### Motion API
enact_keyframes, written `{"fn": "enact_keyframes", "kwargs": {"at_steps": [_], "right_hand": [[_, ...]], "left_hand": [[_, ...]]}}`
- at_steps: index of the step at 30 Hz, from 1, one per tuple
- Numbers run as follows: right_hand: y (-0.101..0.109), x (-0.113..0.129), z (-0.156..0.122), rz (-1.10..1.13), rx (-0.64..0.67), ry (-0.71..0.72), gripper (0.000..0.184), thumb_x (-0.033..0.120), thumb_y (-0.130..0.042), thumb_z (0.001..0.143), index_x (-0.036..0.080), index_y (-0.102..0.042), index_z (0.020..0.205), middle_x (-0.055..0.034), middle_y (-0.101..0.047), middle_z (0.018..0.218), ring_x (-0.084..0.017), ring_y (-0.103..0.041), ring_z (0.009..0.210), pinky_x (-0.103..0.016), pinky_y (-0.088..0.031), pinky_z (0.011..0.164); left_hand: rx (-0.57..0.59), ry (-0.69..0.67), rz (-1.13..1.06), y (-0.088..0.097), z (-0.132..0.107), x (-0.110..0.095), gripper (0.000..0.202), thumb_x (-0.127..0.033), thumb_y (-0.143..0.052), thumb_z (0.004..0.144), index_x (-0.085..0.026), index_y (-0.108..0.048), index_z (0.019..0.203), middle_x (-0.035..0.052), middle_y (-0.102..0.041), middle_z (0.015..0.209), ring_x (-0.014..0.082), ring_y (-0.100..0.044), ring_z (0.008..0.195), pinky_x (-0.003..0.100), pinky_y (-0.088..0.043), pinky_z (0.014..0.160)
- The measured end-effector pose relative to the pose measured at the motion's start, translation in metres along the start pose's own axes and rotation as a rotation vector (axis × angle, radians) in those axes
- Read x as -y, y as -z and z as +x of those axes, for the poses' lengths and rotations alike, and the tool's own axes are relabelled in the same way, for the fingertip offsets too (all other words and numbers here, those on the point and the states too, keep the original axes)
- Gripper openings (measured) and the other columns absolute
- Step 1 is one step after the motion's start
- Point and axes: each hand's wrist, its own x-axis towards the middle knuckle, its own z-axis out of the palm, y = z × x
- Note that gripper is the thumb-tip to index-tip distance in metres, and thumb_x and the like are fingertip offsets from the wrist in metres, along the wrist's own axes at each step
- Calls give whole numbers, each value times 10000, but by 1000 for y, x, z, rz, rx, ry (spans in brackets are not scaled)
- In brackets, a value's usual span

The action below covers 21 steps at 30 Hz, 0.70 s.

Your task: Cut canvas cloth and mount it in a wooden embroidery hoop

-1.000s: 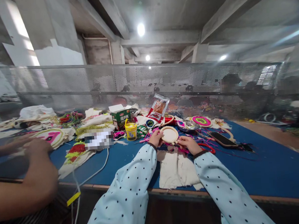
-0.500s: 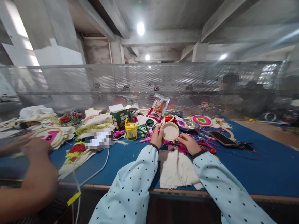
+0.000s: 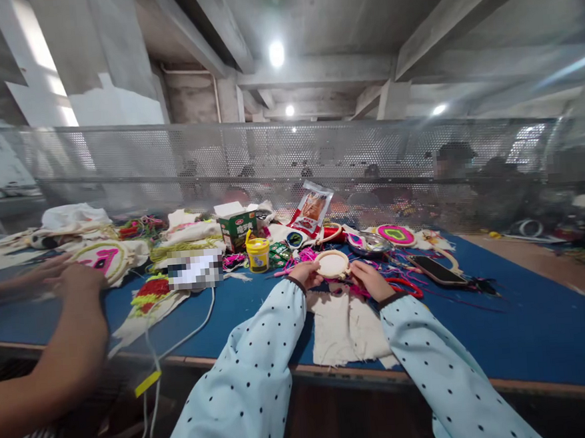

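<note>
Both hands hold a small round embroidery hoop [image 3: 332, 265] with pale cloth stretched in it. My left hand [image 3: 305, 273] grips its left rim. My right hand [image 3: 369, 279] pinches the lower right side, near where the hoop's screw seems to be. The hoop is tilted back, its face turned partly upward. Below it a piece of cream cloth [image 3: 347, 328] with frayed edges lies on the blue table and reaches its front edge. Magenta yarn and red scissor-like handles [image 3: 406, 287] lie beside my right hand.
A phone [image 3: 437, 269] lies to the right. Behind the hoop are a metal bowl [image 3: 372, 243], a red snack packet [image 3: 313, 209], a yellow tub [image 3: 258, 255] and a green box [image 3: 238, 228]. At left, a co-worker's hands [image 3: 76, 274] touch a pink embroidered hoop [image 3: 102, 261]. A white cable [image 3: 200, 329] hangs over the edge.
The hoop has tipped back and dropped slightly, so its face looks flatter. My left hand has moved a little down and left with it. The co-worker's hands have shifted slightly.
</note>
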Motion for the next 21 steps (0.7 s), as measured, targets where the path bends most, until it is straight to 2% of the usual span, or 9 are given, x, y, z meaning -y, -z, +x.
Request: {"fn": "enact_keyframes", "kwargs": {"at_steps": [3, 8, 12, 17, 21], "right_hand": [[3, 1, 3, 22, -12, -33, 395, 571, -542, 665, 201, -436, 578, 51, -396, 480, -104, -343, 471, -252, -273, 492], [5, -1, 7, 41, -56, -41, 434, 620, -565, 592, 190, -524, 636, 1, -538, 591, -147, -468, 570, -277, -356, 555], [6, -7, 8, 13, -79, -36, 446, 637, -531, 623, 191, -547, 633, -20, -566, 596, -179, -513, 617, -303, -387, 594], [10, -9, 7, -64, -110, -11, 413, 601, -496, 699, 197, -568, 648, -30, -591, 622, -200, -532, 668, -304, -390, 610], [10, -6, 5, -111, -132, 19, 382, 560, -482, 739, 196, -542, 641, -7, -557, 600, -177, -498, 638, -287, -371, 599]], "left_hand": [[37, -15, -4, -1, -1, -1, 40, -142, -503, 827, -123, -485, 797, -11, -521, 513, 63, -469, 372, 151, -320, 350], [100, -117, 1, -5, -6, -3, 104, -203, -543, 813, -145, -456, 807, -18, -537, 522, 74, -492, 369, 162, -343, 351], [109, -243, 22, -11, -13, -7, 257, -289, -635, 747, -168, -443, 870, -44, -538, 509, 102, -524, 374, 175, -358, 349], [147, -404, 46, -18, -23, -14, 475, -399, -712, 650, -170, -480, 996, -42, -572, 588, 112, -549, 407, 206, -402, 380], [105, -468, 60, -19, -24, -15, 505, -447, -702, 641, -155, -494, 997, -43, -560, 563, 117, -545, 413, 226, -425, 395]]}}
